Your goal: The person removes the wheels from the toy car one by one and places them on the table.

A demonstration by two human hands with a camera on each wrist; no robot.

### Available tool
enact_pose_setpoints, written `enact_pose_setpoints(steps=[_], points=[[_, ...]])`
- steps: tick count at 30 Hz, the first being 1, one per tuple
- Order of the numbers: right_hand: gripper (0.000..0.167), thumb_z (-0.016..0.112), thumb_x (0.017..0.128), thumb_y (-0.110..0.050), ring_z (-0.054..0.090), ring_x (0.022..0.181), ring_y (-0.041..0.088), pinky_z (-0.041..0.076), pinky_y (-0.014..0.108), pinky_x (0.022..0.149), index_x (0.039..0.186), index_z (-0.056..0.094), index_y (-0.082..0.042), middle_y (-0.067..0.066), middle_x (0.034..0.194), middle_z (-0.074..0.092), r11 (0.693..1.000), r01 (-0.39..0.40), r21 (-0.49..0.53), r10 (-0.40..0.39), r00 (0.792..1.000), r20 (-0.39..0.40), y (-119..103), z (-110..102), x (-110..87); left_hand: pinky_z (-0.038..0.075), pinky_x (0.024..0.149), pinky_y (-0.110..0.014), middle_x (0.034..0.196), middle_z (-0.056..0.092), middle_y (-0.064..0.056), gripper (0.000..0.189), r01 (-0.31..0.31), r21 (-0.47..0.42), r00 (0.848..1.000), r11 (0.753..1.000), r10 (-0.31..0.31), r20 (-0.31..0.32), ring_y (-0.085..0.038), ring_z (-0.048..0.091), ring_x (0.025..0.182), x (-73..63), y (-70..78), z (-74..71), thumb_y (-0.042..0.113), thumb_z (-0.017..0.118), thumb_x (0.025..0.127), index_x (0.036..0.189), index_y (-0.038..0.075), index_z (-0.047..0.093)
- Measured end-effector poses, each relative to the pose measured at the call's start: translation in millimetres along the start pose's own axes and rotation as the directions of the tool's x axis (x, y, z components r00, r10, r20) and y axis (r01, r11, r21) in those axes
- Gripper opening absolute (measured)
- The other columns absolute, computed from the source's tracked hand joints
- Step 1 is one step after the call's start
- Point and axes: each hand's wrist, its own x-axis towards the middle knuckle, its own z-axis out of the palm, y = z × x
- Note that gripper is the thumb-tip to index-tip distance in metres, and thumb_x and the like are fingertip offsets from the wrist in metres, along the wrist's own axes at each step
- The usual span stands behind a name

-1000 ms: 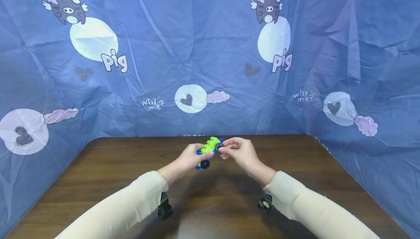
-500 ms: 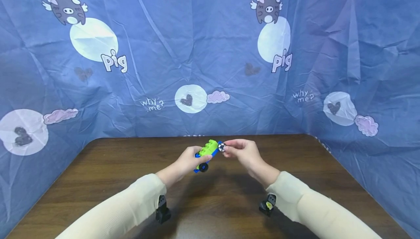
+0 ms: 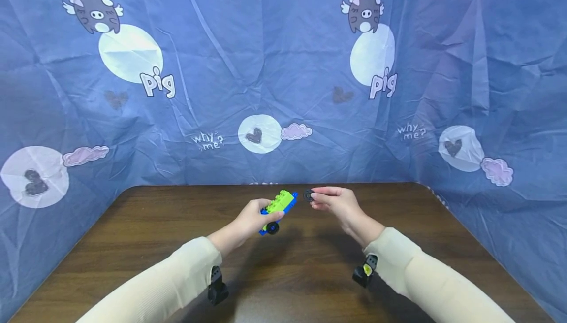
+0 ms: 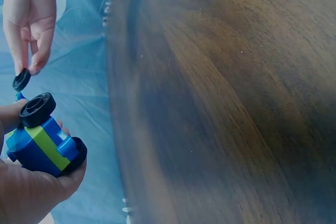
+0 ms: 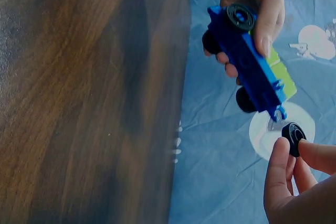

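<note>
My left hand (image 3: 252, 215) grips a toy car (image 3: 283, 201) built of lime green and blue bricks, with the thumb along its side, held up over the table. The car's blue underside (image 5: 242, 61) faces the right wrist view, where three black wheels sit on it. At one front corner a bare blue axle end (image 5: 281, 113) sticks out. Just to the right of that corner, my right hand (image 3: 347, 207) pinches a loose black wheel (image 5: 294, 139) between thumb and fingertips. A small gap separates wheel and car. The left wrist view shows the car's end with a wheel (image 4: 38, 109) uppermost.
Beneath both hands lies a dark brown wooden table (image 3: 292, 274) with rounded far corners. A blue cloth (image 3: 212, 91) printed with pigs, hearts and clouds hangs behind and at both sides. Black wrist cameras (image 3: 218, 286) hang below both sleeves.
The black wheel has come away from the car's front corner, pinched in my right hand, which moved right. The left hand with the car has shifted slightly left and down.
</note>
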Motion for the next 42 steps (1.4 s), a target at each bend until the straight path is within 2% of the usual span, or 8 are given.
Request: enact_pose_setpoints(steps=[5,10,18,26,30,34,39,42], points=[[0.033,0.064,0.086,0.009,0.068,0.063,0.01,0.057,0.022,0.068,0.117,0.057,0.019,0.005,0.081,0.071,0.999,-0.046,0.016,0.046,0.999,-0.001,1,-4,5.2,0.054,0.068,-0.031,0.109,0.064,-0.017,0.054,-0.001,-0.001,1.0,1.0,0.001,0.018,-0.018,0.063,0.085,-1.2,-3.0,-2.0,0.022,0.068,0.09,0.132,-0.007,0.051],[0.033,0.063,0.087,0.009,0.067,0.063,0.01,0.057,0.022,0.068,0.117,0.056,0.019,0.004,0.08,0.071,0.997,-0.08,0.005,0.08,0.997,-0.002,2,-7,10.5,0.051,0.071,-0.028,0.108,0.063,-0.015,0.049,-0.007,-0.04,0.998,0.999,0.009,0.068,-0.016,0.061,0.086,-1.9,-4.1,-5.2,0.019,0.064,0.09,0.13,-0.008,0.052],[0.029,0.063,0.087,0.008,0.065,0.063,0.009,0.057,0.021,0.068,0.114,0.058,0.017,0.002,0.076,0.07,0.99,-0.143,0.004,0.143,0.989,-0.024,9,-11,21.4,0.049,0.084,-0.033,0.117,0.063,-0.016,0.049,-0.008,-0.102,0.99,0.995,0.022,0.141,-0.019,0.058,0.1,-1.5,-5.2,-11.6,0.018,0.061,0.092,0.132,-0.009,0.05],[0.03,0.06,0.087,0.011,0.064,0.063,0.008,0.056,0.021,0.067,0.116,0.057,0.017,0.003,0.076,0.068,0.981,-0.192,-0.01,0.191,0.98,-0.048,18,-14,34.4,0.05,0.075,-0.026,0.099,0.063,-0.01,0.045,-0.046,-0.231,0.967,0.972,0.101,0.233,-0.011,0.06,0.083,2.8,-9.6,-16.3,0.013,0.057,0.094,0.13,-0.013,0.049],[0.033,0.06,0.086,0.012,0.064,0.061,0.008,0.056,0.019,0.064,0.118,0.056,0.018,0.004,0.074,0.067,0.974,-0.225,-0.03,0.223,0.974,-0.047,24,-15,41.4,0.05,0.075,-0.026,0.098,0.065,-0.008,0.046,-0.048,-0.269,0.965,0.962,0.114,0.238,-0.01,0.061,0.083,2.9,-9.9,-18.0,0.013,0.057,0.094,0.13,-0.014,0.049],[0.034,0.058,0.087,0.011,0.063,0.057,0.008,0.055,0.019,0.06,0.119,0.055,0.018,0.003,0.068,0.066,0.961,-0.272,-0.044,0.27,0.962,-0.045,30,-19,49.5,0.049,0.081,-0.027,0.105,0.067,-0.011,0.046,-0.079,-0.27,0.964,0.959,0.143,0.226,-0.009,0.061,0.088,1.5,-9.5,-18.3,0.013,0.057,0.095,0.132,-0.013,0.048],[0.035,0.057,0.087,0.012,0.061,0.054,0.009,0.055,0.021,0.059,0.121,0.054,0.019,0.003,0.064,0.064,0.941,-0.333,-0.054,0.33,0.942,-0.058,36,-25,57.2,0.049,0.08,-0.025,0.108,0.067,-0.014,0.046,-0.13,-0.266,0.958,0.955,0.19,0.214,-0.008,0.06,0.088,0.6,-8.6,-16.8,0.011,0.056,0.096,0.133,-0.014,0.047],[0.033,0.057,0.087,0.013,0.061,0.054,0.009,0.056,0.021,0.06,0.119,0.055,0.019,0.003,0.064,0.064,0.932,-0.357,-0.062,0.352,0.933,-0.077,38,-27,59.1,0.05,0.077,-0.024,0.108,0.066,-0.015,0.046,-0.122,-0.267,0.958,0.956,0.184,0.22,-0.008,0.061,0.087,1.1,-8.2,-15.9,0.011,0.055,0.096,0.134,-0.014,0.046]])
